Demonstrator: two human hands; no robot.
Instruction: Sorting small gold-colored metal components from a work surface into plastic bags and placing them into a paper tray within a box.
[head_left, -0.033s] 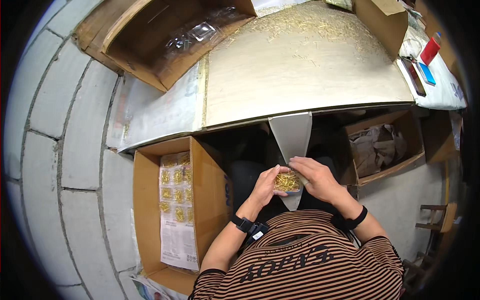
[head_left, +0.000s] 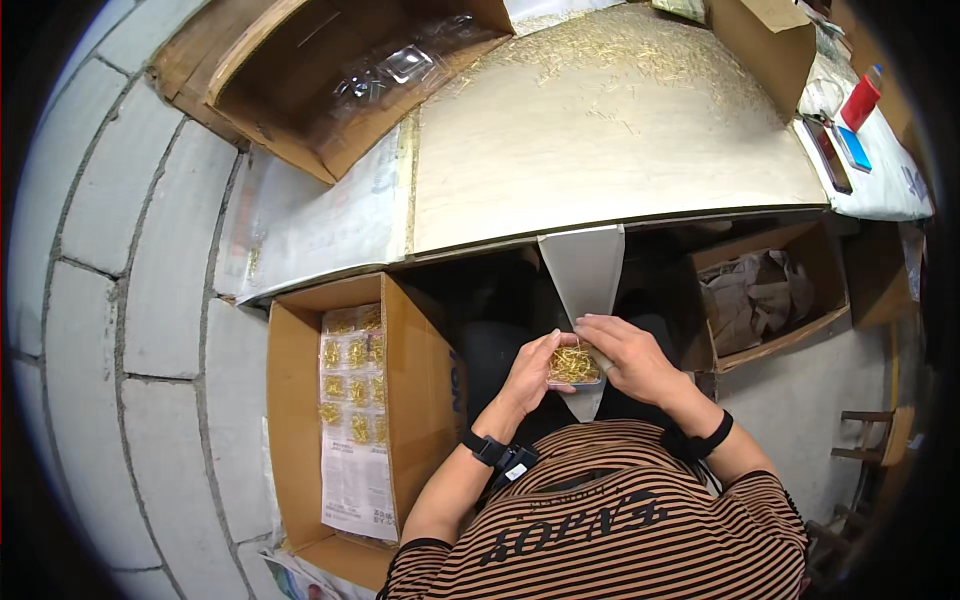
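My left hand (head_left: 529, 374) is wrapped round the left side of a small clear plastic box (head_left: 573, 387) in front of my belly. Many thin gold-coloured pins (head_left: 574, 362) fill the box in a loose heap. My right hand (head_left: 632, 358) closes on the box from the right, its fingers pressed together and reaching past the far edge. Part of the box's right side is hidden by that hand. Under the box, a grey-white chute-like panel (head_left: 582, 270) slopes down from the table edge between my legs.
An open carton (head_left: 290, 400) at my left holds several packs of gold pins (head_left: 356, 352) on printed paper. The table (head_left: 600, 170) bears scattered pins at its far side. A carton of clear plastic boxes (head_left: 330, 150) lies far left; another with brown paper (head_left: 785, 345) stands right.
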